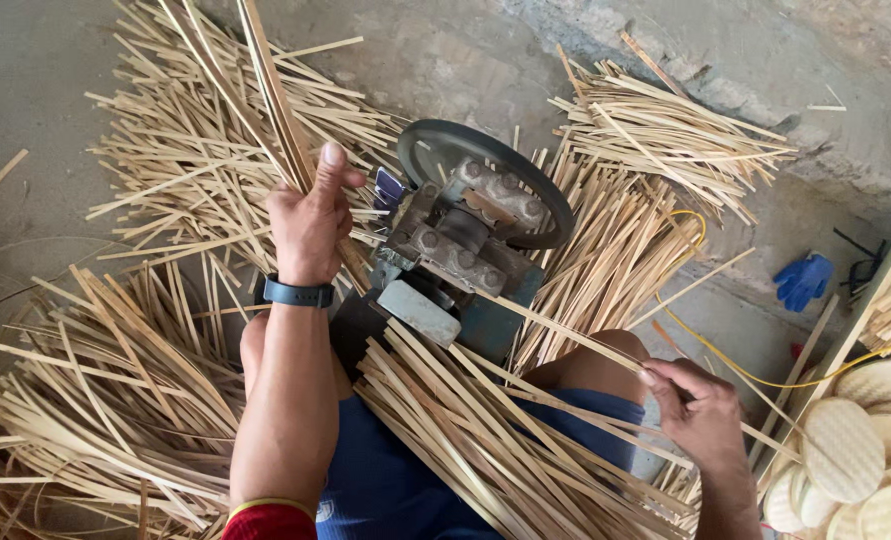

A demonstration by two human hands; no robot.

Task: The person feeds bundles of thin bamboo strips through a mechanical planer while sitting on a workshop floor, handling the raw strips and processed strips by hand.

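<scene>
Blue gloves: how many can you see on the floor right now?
1. A blue glove lies on the concrete floor at right, beyond the yellow cable. Strip piles may hide others.

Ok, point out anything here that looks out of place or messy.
A blue glove lies alone on the concrete floor, away from both hands. The yellow cable runs loose under the scattered bamboo strips. Nothing looks broken.

Machine (461, 250) before the knees, strip piles (166, 160) left and right, woven discs (866, 450) far right.
</scene>
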